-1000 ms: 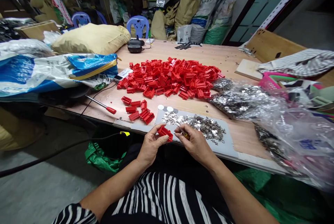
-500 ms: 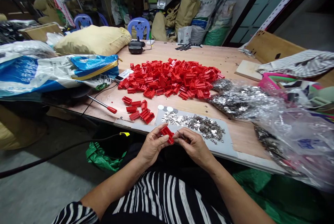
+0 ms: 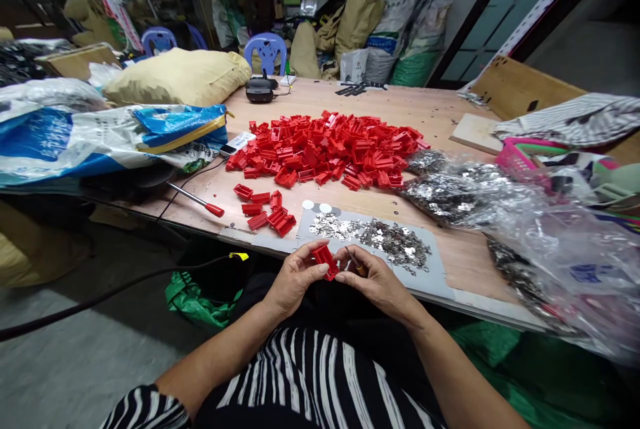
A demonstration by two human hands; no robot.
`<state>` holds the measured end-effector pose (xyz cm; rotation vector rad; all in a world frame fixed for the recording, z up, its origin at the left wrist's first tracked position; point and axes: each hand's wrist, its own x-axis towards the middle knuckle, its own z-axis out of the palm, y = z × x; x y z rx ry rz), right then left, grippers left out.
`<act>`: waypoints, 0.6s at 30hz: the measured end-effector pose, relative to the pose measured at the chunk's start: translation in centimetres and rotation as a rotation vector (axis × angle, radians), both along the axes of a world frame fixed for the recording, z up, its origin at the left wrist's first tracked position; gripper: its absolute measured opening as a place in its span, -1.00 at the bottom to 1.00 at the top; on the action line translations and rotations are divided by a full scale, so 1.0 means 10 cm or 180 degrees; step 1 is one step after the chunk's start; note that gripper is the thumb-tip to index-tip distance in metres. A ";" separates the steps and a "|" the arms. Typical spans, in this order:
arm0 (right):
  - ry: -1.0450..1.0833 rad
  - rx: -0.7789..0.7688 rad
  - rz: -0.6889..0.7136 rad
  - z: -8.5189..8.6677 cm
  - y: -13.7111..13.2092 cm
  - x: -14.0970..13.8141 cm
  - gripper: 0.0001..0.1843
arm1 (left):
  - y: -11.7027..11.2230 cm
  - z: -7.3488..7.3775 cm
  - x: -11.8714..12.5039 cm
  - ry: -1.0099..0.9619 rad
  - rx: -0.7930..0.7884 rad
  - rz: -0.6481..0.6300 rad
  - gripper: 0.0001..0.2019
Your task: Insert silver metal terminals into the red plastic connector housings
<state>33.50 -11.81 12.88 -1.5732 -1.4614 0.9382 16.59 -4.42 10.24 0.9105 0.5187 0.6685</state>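
Observation:
A small red plastic battery-box-like part (image 3: 324, 261) is pinched in my left hand (image 3: 296, 277), tilted above the table's front edge. My right hand (image 3: 371, 278) is closed around a slim tool with an orange-brown handle (image 3: 361, 270); the tool's tip is too small to make out. The right thumb and fingertips meet the right side of the red part. Just beyond my hands lies a grey tray-like sheet (image 3: 435, 279) bearing small shiny metal pieces (image 3: 395, 242). Several loose red parts (image 3: 270, 210) lie left of it, in front of a big red heap (image 3: 330, 149).
Plastic bags of metal pieces (image 3: 455, 196) crowd the table's right side, near a pink basket (image 3: 520, 156). A red-handled rod (image 3: 200, 201) lies at the left edge, by a blue-white sack (image 3: 100, 139). A black device (image 3: 261, 89) stands at the back.
The red part has turned slightly in my left hand and sits a little lower. My right fingers have shifted, showing more of the tool's orange-brown handle. The table items have not moved.

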 end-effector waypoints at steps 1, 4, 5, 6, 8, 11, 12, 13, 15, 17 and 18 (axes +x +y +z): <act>-0.0096 0.0079 -0.0034 -0.01 0.00 0.01 -0.78 | 0.01 -0.02 0.00 0.0041 0.0154 0.0032 -0.52; -0.0506 0.0350 -0.0074 -0.05 -0.01 0.02 -0.72 | 0.07 -0.07 0.00 0.0303 0.0908 0.0153 -0.58; -0.0661 0.0384 -0.0087 -0.07 -0.01 0.02 -0.70 | 0.10 -0.08 -0.01 0.0456 0.1243 0.0209 -0.61; -0.0811 0.0375 -0.0107 -0.09 -0.01 0.02 -0.69 | 0.13 -0.10 -0.01 0.0631 0.1590 0.0271 -0.64; -0.1047 0.0302 -0.0172 -0.14 0.00 0.01 -0.70 | 0.19 -0.12 -0.01 0.0990 0.2206 0.0369 -0.66; -0.1223 0.0200 -0.0211 -0.18 0.03 -0.02 -0.76 | 0.28 -0.16 0.01 0.1339 0.2756 0.0382 -0.62; -0.1265 0.0179 -0.0208 -0.19 0.03 -0.03 -0.79 | 0.30 -0.17 0.01 0.1369 0.2861 0.0347 -0.60; -0.1309 0.0164 -0.0195 -0.19 0.04 -0.03 -0.81 | 0.33 -0.18 0.02 0.1374 0.2946 0.0310 -0.59; -0.1412 0.0146 -0.0164 -0.19 0.06 -0.03 -0.84 | 0.36 -0.19 0.02 0.1354 0.3079 0.0231 -0.57; -0.1496 0.0153 -0.0121 -0.19 0.08 -0.03 -0.84 | 0.37 -0.18 0.02 0.1370 0.3174 0.0158 -0.57; -0.1526 0.0161 -0.0092 -0.19 0.09 -0.02 -0.84 | 0.38 -0.18 0.02 0.1394 0.3211 0.0133 -0.58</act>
